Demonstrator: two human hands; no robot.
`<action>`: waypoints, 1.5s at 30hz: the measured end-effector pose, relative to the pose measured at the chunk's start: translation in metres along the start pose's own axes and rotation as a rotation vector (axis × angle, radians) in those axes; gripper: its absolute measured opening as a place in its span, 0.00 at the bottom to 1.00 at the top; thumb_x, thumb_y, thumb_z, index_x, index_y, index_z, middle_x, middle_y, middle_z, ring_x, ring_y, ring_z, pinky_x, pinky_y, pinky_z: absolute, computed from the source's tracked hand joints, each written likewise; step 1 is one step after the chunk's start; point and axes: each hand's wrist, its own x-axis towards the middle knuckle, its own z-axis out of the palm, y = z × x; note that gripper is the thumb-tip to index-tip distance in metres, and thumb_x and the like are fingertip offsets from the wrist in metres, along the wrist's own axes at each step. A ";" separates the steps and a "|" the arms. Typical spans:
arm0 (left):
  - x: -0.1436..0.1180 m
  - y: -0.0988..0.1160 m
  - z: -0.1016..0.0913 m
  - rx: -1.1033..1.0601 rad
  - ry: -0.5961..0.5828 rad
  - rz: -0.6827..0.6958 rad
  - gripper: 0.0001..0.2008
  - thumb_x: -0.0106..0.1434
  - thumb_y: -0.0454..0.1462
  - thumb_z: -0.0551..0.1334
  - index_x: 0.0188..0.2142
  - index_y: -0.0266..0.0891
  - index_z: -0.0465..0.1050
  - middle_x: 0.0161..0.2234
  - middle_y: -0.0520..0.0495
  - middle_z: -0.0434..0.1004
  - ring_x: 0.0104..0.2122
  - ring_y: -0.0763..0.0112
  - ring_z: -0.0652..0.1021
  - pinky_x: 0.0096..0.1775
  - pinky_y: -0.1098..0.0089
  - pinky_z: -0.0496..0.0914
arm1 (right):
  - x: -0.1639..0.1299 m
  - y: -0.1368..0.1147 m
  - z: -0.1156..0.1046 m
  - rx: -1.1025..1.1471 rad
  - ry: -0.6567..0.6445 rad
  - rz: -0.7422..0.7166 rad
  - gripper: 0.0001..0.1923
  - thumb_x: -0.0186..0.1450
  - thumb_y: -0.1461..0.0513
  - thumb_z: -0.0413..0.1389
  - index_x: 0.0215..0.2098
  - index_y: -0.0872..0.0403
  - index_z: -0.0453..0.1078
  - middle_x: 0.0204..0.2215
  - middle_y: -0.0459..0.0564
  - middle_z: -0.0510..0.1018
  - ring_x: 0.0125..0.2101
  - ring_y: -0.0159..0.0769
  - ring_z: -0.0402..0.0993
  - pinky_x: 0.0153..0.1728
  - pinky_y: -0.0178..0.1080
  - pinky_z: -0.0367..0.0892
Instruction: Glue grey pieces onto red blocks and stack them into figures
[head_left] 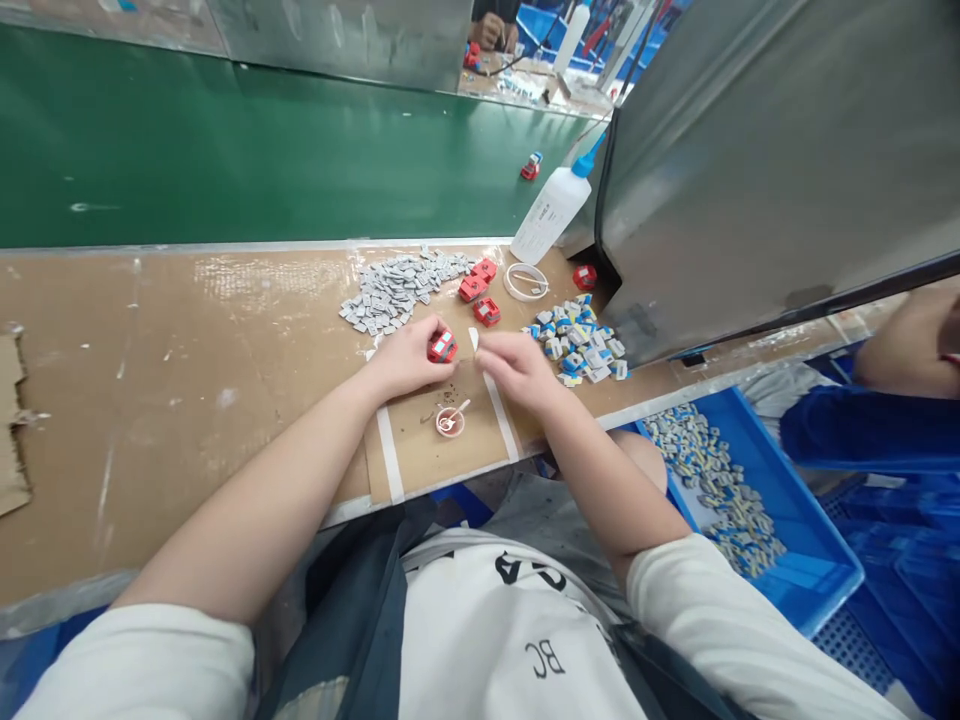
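My left hand (pixel 411 358) is closed around a small red toy car body (pixel 443 346) that has a pale patch on top. Just to its right, my right hand (pixel 516 366) is pinched, its fingertips slightly blurred; whatever they hold is too small to make out. Below both hands, a small round cup (pixel 450 422) with a thin white stick in it stands on a cardboard sheet (pixel 420 472) edged with white tape. Several more red toy car bodies (pixel 486 312) lie beyond my hands, beside a heap of small grey plates (pixel 394 290).
Right of my hands lies a pile of blue-and-white parts (pixel 581 340). A white tape ring (pixel 526 282) and a blue-tipped squeeze bottle (pixel 551 215) stand behind. A green conveyor belt (pixel 262 160) carries one red-and-blue piece. A blue bin (pixel 814 560) holds parts; another person's arm (pixel 911 335) is at right.
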 end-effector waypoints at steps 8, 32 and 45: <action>-0.002 0.000 -0.001 -0.005 -0.031 -0.007 0.15 0.57 0.46 0.70 0.37 0.45 0.69 0.37 0.51 0.79 0.38 0.59 0.78 0.39 0.63 0.65 | 0.109 0.019 0.004 -0.462 -0.035 0.223 0.07 0.70 0.59 0.63 0.38 0.52 0.82 0.39 0.50 0.82 0.38 0.37 0.73 0.38 0.39 0.60; -0.005 -0.010 -0.001 -0.438 0.319 -0.018 0.17 0.59 0.40 0.65 0.45 0.47 0.62 0.33 0.57 0.68 0.31 0.70 0.69 0.38 0.68 0.65 | 0.064 0.032 0.034 -0.001 0.229 -0.229 0.09 0.77 0.58 0.57 0.45 0.49 0.81 0.45 0.54 0.87 0.47 0.41 0.84 0.51 0.46 0.81; -0.012 0.000 -0.009 -0.238 0.210 0.043 0.16 0.58 0.39 0.65 0.42 0.46 0.61 0.35 0.55 0.71 0.33 0.69 0.70 0.39 0.66 0.67 | 0.064 0.036 0.023 0.280 0.132 -0.163 0.08 0.74 0.57 0.63 0.47 0.48 0.83 0.44 0.51 0.81 0.41 0.36 0.80 0.42 0.41 0.81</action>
